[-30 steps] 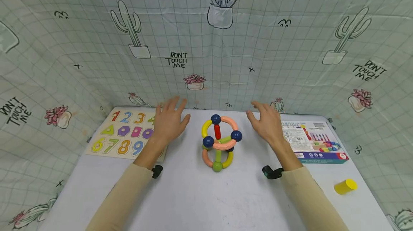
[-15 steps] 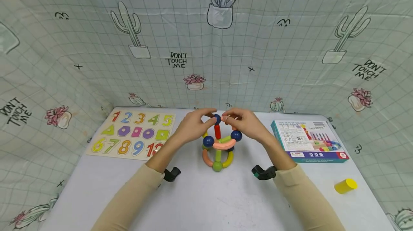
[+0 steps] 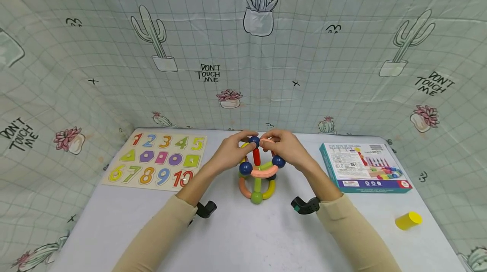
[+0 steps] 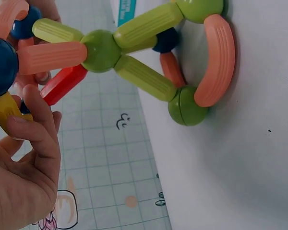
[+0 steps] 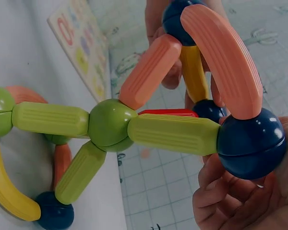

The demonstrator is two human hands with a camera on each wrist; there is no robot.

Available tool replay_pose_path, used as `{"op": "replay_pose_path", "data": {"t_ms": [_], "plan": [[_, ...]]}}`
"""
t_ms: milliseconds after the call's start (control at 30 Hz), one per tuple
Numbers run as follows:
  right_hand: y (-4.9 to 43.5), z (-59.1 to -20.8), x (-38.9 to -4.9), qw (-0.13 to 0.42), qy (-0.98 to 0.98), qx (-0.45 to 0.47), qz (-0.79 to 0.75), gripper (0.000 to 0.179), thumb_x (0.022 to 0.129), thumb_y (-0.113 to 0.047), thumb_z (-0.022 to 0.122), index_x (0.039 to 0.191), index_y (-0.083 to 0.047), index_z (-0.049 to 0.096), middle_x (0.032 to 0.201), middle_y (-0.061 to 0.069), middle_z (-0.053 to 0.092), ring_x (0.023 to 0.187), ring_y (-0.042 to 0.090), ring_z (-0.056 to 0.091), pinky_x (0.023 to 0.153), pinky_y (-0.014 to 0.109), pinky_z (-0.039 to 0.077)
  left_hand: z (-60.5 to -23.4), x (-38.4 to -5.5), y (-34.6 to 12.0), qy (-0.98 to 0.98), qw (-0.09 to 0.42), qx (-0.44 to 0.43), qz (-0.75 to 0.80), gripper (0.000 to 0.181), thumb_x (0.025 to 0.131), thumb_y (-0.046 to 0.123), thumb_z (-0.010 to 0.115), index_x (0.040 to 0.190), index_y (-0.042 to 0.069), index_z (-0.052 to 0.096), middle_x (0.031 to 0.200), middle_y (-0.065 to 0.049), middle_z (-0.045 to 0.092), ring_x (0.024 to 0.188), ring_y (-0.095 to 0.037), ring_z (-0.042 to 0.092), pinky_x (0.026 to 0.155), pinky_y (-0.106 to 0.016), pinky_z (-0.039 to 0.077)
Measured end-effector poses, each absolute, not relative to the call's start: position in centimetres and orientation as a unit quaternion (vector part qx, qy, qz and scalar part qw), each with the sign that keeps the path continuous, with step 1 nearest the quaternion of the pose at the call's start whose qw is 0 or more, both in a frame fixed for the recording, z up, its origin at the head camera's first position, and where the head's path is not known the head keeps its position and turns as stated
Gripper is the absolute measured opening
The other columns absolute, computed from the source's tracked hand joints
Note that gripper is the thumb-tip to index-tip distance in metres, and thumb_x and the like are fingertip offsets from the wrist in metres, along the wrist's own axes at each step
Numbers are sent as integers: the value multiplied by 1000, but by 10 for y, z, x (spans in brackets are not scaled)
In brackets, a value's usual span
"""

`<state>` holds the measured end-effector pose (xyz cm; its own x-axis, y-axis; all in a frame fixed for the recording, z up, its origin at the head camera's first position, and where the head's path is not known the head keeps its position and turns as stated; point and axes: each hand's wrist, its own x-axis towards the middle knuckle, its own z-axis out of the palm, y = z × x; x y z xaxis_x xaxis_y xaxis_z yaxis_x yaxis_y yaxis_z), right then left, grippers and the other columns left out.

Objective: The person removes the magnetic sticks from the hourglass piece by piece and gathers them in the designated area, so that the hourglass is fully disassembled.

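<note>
A structure of magnetic sticks and balls stands on the table, its lower green ball [image 3: 256,198] toward me and a green ball [image 5: 110,124] at its centre. My left hand [image 3: 230,151] pinches the dark blue ball [image 3: 254,141] at the upper back, on top of the red stick [image 3: 256,157]. Close by, my right hand [image 3: 289,149] pinches the pink curved stick [image 3: 267,140] beside that ball. A yellow curved stick [image 4: 7,115] passes by my left fingers. At the upper front, another pink curved stick [image 3: 265,172] joins two more blue balls. Fingers partly hide the upper back joint.
A number and shape puzzle board [image 3: 157,158] lies at the left of the table [image 3: 243,238]. At the right is a flat toy box [image 3: 367,166], with a yellow cylinder [image 3: 408,220] nearer me. A patterned cloth [image 3: 304,52] hangs behind.
Both hands have come inward from either side of the structure onto its upper back ball and pink curved stick. Over the last half second they have shifted only slightly.
</note>
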<state>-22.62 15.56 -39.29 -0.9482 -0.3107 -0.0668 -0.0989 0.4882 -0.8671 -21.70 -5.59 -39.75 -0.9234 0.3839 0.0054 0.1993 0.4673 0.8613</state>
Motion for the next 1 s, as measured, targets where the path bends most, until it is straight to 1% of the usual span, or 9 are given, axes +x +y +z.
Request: {"op": "replay_pose_path", "data": {"t_ms": [100, 400, 667, 833, 1000], "plan": [[156, -394, -226, 106, 856, -117, -493, 27, 97, -32, 68, 113, -11, 69, 85, 8, 68, 67, 23, 55, 56, 28, 40, -399, -216, -55, 853, 93, 168, 486, 41, 103, 29, 59, 142, 19, 56, 130, -9, 62, 62, -19, 63, 61, -31, 54], [155, -394, -227, 99, 854, -123, -496, 25, 97, -32, 68, 110, -11, 69, 83, 7, 67, 66, 23, 54, 56, 28, 39, -400, -215, -55, 860, 85, 160, 477, 40, 103, 32, 59, 142, 23, 56, 132, -8, 62, 60, -19, 56, 60, -28, 49], [155, -393, -227, 95, 859, -123, -489, 25, 97, -32, 67, 110, -11, 69, 82, 7, 67, 68, 23, 55, 57, 28, 40, -400, -213, -55, 856, 81, 163, 483, 41, 103, 31, 59, 142, 23, 56, 130, -9, 62, 60, -19, 53, 59, -28, 46], [156, -393, -226, 80, 856, -115, -497, 21, 98, -28, 65, 109, -11, 69, 80, 7, 65, 66, 22, 53, 57, 28, 39, -401, -213, -55, 858, 76, 164, 481, 40, 103, 31, 59, 142, 23, 56, 130, -8, 63, 57, -17, 49, 57, -27, 42], [158, -397, -226, 79, 850, -115, -507, 21, 98, -28, 65, 110, -11, 68, 80, 8, 66, 64, 22, 54, 57, 29, 41, -402, -213, -55, 857, 77, 166, 482, 41, 103, 31, 58, 143, 20, 55, 129, -8, 63, 56, -17, 50, 57, -28, 43]]}}
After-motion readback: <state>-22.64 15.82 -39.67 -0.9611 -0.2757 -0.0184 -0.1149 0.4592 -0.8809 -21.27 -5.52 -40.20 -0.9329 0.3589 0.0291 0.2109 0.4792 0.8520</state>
